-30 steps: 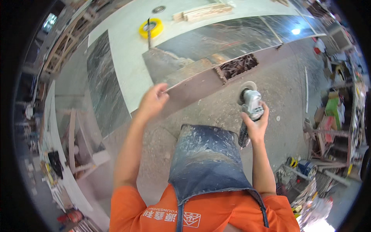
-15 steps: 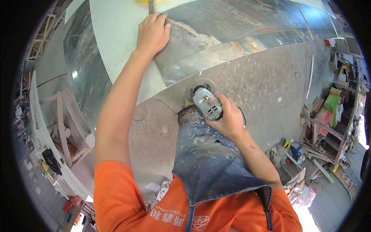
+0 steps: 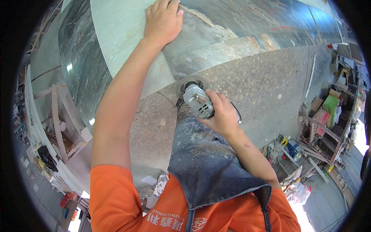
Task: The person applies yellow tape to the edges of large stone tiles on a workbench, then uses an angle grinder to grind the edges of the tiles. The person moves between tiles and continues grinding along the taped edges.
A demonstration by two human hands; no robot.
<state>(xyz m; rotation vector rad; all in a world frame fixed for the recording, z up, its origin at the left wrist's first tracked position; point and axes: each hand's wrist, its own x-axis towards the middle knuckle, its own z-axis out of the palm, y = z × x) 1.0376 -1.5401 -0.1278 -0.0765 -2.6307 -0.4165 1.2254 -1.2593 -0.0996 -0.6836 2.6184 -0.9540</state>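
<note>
My right hand [image 3: 224, 116] is wrapped around the body of a grey angle grinder [image 3: 198, 101]. Its round disc [image 3: 203, 82] sits by the near edge of the stone, where a pale slab [image 3: 118, 36] meets a grey veined stone slab [image 3: 201, 33]. Across that seam, farther off, rests my left hand [image 3: 164, 23], palm down with the thumb apart and the fingertips near the upper rim of the picture. No object shows in it. A dark, dusty apron [image 3: 205, 154] hangs below the grinder.
A dark veined slab [image 3: 77, 42] lies to the left, with a wooden frame [image 3: 58, 123] below it. On the right are a cluttered shelf with a green box [image 3: 331, 106] and a yellow-and-blue container [image 3: 291, 147]. Speckled, dusty floor [image 3: 266, 85] shows beyond the stone edge.
My left hand has slid farther away and slightly right across the slab. The grinder has shifted a little left and away from me, still in my right hand.
</note>
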